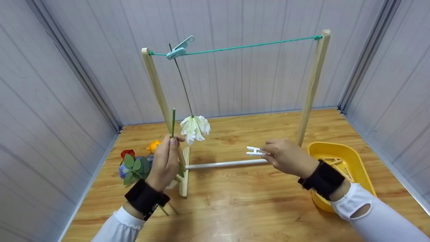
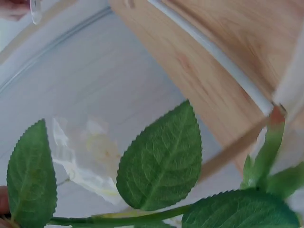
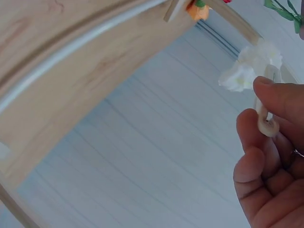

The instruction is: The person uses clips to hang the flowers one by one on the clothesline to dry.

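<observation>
Upright in the pinch of my left hand [image 1: 164,164] is the green stem [image 1: 173,122] of an artificial flower. Its serrated leaves [image 2: 161,156] fill the lower left wrist view; the bloom is mostly out of sight. My right hand [image 1: 289,156] holds a white clothespin [image 1: 256,151] between thumb and fingers, its jaws pointing left toward the flower. Behind the left hand, a white flower [image 1: 195,129] hangs head down, its stem clipped by a light blue clothespin [image 1: 177,52] to the green line [image 1: 248,46].
Wooden posts [image 1: 314,84] carry the line, with a white bar [image 1: 225,164] low between them. Red, orange and blue flowers [image 1: 137,166] lie at the left. A yellow basket [image 1: 356,158] with several clothespins stands at the right, partly behind my right forearm.
</observation>
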{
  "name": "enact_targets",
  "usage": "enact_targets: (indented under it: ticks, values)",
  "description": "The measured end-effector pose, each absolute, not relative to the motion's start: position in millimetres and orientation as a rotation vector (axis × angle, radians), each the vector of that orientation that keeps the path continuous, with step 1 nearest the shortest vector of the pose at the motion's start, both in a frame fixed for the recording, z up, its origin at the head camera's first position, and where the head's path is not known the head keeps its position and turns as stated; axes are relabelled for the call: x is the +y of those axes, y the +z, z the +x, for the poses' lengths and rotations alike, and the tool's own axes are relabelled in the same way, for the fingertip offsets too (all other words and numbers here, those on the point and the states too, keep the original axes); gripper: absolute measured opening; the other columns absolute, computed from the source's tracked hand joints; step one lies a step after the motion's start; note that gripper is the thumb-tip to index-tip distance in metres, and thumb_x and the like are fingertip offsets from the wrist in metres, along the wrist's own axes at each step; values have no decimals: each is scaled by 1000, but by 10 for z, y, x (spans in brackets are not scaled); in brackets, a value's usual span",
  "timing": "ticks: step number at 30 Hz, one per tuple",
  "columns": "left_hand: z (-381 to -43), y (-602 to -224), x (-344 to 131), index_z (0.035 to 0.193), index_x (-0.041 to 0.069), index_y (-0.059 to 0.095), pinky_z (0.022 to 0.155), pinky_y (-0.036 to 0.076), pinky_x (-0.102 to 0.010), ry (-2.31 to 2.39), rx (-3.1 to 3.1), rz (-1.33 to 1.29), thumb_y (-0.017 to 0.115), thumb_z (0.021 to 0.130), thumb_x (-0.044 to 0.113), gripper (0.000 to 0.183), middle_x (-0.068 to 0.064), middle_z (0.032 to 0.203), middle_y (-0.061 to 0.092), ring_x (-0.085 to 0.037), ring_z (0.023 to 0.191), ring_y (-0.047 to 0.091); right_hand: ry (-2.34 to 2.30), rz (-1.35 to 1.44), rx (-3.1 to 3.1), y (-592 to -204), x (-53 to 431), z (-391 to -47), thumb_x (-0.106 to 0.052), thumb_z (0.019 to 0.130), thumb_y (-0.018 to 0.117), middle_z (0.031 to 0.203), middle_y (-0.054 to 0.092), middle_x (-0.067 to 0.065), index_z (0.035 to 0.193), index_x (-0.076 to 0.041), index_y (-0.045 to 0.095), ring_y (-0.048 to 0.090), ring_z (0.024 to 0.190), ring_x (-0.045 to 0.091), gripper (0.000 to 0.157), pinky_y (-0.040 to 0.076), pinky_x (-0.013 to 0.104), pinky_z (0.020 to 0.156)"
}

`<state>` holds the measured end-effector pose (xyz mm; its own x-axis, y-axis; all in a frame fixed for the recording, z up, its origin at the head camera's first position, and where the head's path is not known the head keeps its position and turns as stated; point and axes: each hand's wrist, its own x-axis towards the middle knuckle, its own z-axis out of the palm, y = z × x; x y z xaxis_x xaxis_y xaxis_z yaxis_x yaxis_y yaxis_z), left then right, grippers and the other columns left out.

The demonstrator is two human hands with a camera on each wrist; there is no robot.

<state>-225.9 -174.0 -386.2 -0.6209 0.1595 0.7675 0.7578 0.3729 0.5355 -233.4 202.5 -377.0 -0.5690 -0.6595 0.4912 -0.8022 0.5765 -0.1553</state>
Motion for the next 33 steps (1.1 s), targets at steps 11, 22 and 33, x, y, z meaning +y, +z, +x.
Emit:
enact_targets:
  ticks: [11, 22, 33]
  values:
    - [-2250, -3559, -1304, 113, -11, 54, 61, 30, -23, -1626, -2018, -820, 25, 117, 3, 33, 1, 79, 37, -7, 64, 32, 854, 1208, -2354, -3226, 1905, -2551, 6, 89, 84, 80, 69, 9, 95, 2, 84, 60, 63, 13, 8, 50, 22, 57]
    - [-2358, -3313, -979, 109, -4, 53, 64, 31, -22, -1704, -2028, -839, 24, 118, 5, 32, 0, 79, 38, -9, 66, 34, 890, 1184, -2399, -2638, 1789, -2637, 4, 91, 83, 83, 68, 12, 98, 2, 84, 58, 69, 11, 7, 46, 15, 64]
    - [-2629, -3073, -786, 105, 3, 54, 60, 31, -23, -1823, -1967, -762, 25, 119, 10, 33, 3, 76, 36, -10, 63, 32, 882, 1040, -2453, -2086, 1597, -2719, 3, 93, 81, 87, 67, 16, 101, 6, 82, 50, 67, 8, 9, 41, 14, 57]
